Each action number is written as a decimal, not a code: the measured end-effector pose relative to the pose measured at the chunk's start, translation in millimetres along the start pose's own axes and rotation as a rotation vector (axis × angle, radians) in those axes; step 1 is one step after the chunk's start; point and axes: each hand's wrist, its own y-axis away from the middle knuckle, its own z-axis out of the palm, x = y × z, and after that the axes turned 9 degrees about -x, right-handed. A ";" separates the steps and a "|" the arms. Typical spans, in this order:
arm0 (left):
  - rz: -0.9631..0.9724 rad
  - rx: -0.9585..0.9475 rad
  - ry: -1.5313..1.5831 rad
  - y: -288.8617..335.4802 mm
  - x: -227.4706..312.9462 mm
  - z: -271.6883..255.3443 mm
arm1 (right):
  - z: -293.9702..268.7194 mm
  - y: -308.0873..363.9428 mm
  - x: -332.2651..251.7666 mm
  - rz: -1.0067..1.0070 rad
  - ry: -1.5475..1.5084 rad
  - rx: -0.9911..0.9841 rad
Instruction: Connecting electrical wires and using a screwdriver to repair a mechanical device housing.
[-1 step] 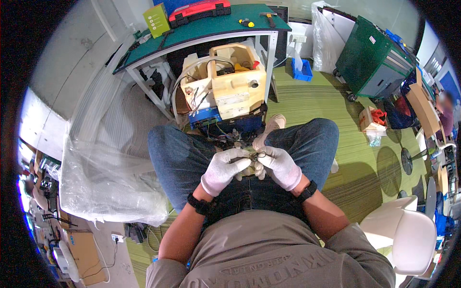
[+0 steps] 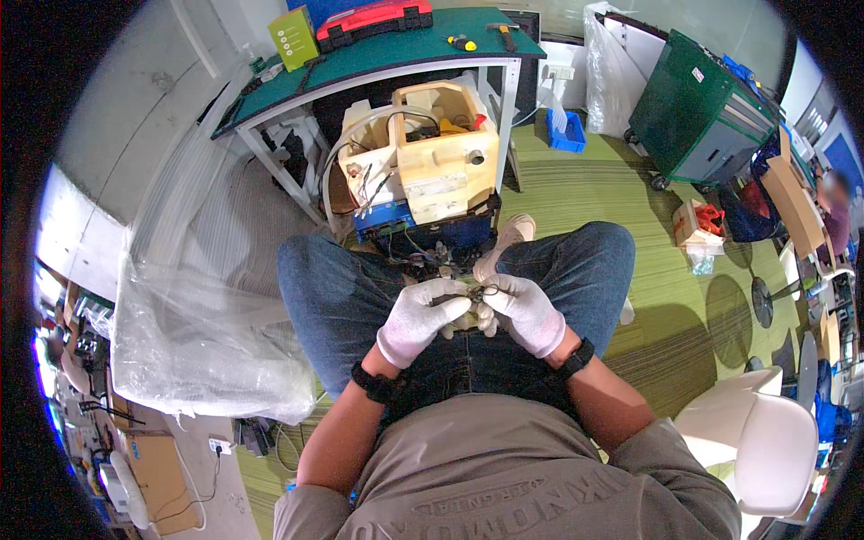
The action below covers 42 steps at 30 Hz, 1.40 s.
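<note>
My left hand (image 2: 425, 317) and my right hand (image 2: 525, 315), both in white work gloves, meet between my knees. Their fingers are closed around a small dark part (image 2: 477, 293), perhaps metal or a wire end; it is too small and too covered to name. The thumb and fingertips of each hand pinch it from opposite sides. Just beyond the hands, a cream plastic machine body (image 2: 447, 153) with open compartments, hoses and loose wires rests on a dark blue base (image 2: 441, 229). Small dark parts and cables (image 2: 439, 256) hang at its near side, close to my fingers.
A green-topped workbench (image 2: 396, 43) behind carries a red toolbox (image 2: 376, 22), a screwdriver (image 2: 463, 43) and a hammer (image 2: 508, 38). Bubble wrap (image 2: 207, 342) covers something at left. A green tool cabinet (image 2: 702, 108), blue bin (image 2: 565, 131) and white chair (image 2: 765, 436) stand at right.
</note>
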 end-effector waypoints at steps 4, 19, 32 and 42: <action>-0.024 -0.001 -0.041 0.5 3.6 2.6 | -0.4 -0.6 3.0 0.019 -0.009 0.035; 0.106 0.118 -0.069 -4.7 -9.4 6.3 | 12.1 -1.7 -1.4 -0.107 0.241 0.166; -0.009 -0.047 0.005 -0.3 4.3 5.6 | 14.3 6.0 -12.6 -0.063 0.078 0.008; -0.011 0.026 0.151 -2.6 1.4 7.8 | 9.5 3.5 -11.5 -0.115 0.094 0.017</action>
